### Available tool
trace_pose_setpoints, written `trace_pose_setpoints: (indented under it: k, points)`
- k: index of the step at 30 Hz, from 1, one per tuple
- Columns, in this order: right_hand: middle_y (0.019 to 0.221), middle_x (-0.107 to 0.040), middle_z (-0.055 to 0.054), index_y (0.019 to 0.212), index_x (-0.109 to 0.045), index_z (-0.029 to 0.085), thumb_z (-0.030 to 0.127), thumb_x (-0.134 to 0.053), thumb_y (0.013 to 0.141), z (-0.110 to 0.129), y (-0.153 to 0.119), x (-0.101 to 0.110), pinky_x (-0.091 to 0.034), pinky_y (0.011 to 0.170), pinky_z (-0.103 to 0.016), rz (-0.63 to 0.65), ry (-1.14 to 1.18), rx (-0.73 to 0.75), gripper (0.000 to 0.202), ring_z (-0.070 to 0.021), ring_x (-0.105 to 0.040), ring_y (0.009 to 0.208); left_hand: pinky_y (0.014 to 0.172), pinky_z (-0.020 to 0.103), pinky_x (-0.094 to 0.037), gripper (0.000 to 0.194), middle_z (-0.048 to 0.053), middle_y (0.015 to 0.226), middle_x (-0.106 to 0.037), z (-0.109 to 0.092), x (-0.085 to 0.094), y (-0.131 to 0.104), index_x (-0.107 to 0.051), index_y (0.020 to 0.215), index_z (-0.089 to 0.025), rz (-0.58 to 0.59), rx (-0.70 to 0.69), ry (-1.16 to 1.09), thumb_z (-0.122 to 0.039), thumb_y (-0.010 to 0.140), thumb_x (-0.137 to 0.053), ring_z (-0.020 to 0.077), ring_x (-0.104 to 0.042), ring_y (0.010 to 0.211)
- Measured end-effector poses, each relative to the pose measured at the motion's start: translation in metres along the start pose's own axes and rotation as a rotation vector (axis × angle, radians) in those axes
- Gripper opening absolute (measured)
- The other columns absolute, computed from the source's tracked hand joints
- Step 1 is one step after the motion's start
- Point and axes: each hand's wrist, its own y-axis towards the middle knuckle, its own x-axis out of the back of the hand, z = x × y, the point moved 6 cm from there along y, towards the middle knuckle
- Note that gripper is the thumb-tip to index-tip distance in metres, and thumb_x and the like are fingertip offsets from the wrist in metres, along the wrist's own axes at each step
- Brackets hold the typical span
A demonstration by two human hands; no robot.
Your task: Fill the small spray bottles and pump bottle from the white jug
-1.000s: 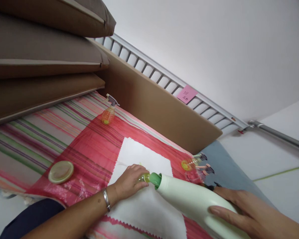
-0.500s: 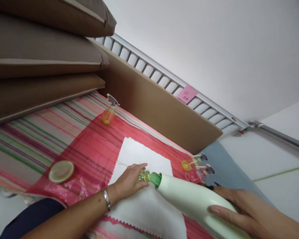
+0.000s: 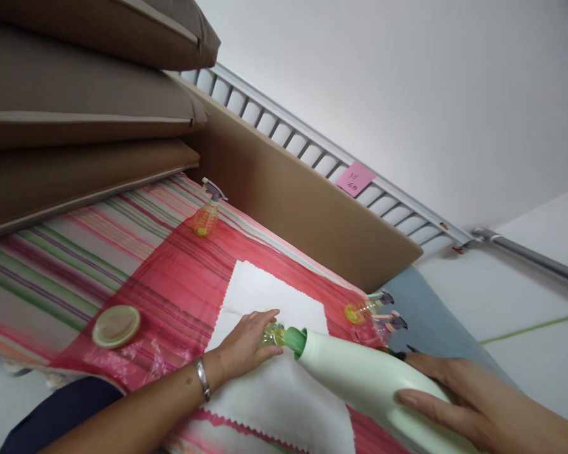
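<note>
My left hand [image 3: 248, 340], with a silver bangle on the wrist, is wrapped round a small clear bottle [image 3: 273, 334] with a yellowish tint. My right hand [image 3: 459, 391] grips a large pale green detergent bottle [image 3: 360, 369], tilted towards the left. Its green spout [image 3: 295, 340] meets the mouth of the small bottle; whether liquid is flowing, I cannot tell. Beneath both lies a white cloth [image 3: 269, 290] with zigzag edges. Close to the detergent bottle, on its far side, two small spray bottles [image 3: 360, 311] lie on their sides.
A spray bottle [image 3: 207, 214] with orange liquid stands on the sheer red cloth [image 3: 170, 284]. A round pale lid [image 3: 117, 326] lies at the left. Stacked brown cushions [image 3: 89, 88] fill the upper left. A brown board [image 3: 284, 189] leans against a white radiator [image 3: 281, 133].
</note>
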Motion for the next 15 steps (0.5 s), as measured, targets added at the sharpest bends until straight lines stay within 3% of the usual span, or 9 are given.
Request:
trace_pose_setpoints:
  k: [4,12,15]
  points:
    - [0.069,-0.069,0.003,0.071,-0.065,0.03,0.038,-0.063,0.067,-0.0008,0.0003,0.0001,-0.05,0.055,-0.027,-0.02,-0.002,0.023,0.009,-0.0222,-0.063,0.062,0.095,0.043,-0.039,0.06,0.011,0.118,-0.057,-0.0016,0.001,0.0001,-0.035,0.131,-0.022,0.0,0.001,0.001,-0.037,0.079,-0.06,0.025,-0.052,0.108]
    - [0.074,-0.069,0.002,0.074,-0.065,0.03,0.044,-0.057,0.072,-0.0024,-0.0005,-0.0026,-0.051,0.06,-0.028,0.01,-0.027,-0.021,0.016,-0.0224,-0.063,0.067,0.095,0.043,-0.039,0.06,0.011,0.118,-0.057,-0.0006,0.0003,0.0007,-0.034,0.131,-0.021,-0.006,-0.01,0.014,-0.039,0.079,-0.059,0.0248,-0.052,0.108]
    - [0.072,-0.069,0.0,0.073,-0.065,0.028,0.052,-0.054,0.071,-0.0031,-0.0016,-0.0051,-0.05,0.053,-0.026,-0.01,-0.025,-0.022,0.027,-0.0224,-0.063,0.063,0.095,0.043,-0.04,0.06,0.011,0.118,-0.057,0.0027,-0.0011,0.0006,-0.034,0.131,-0.022,-0.013,-0.011,0.01,-0.04,0.08,-0.059,0.0247,-0.051,0.108]
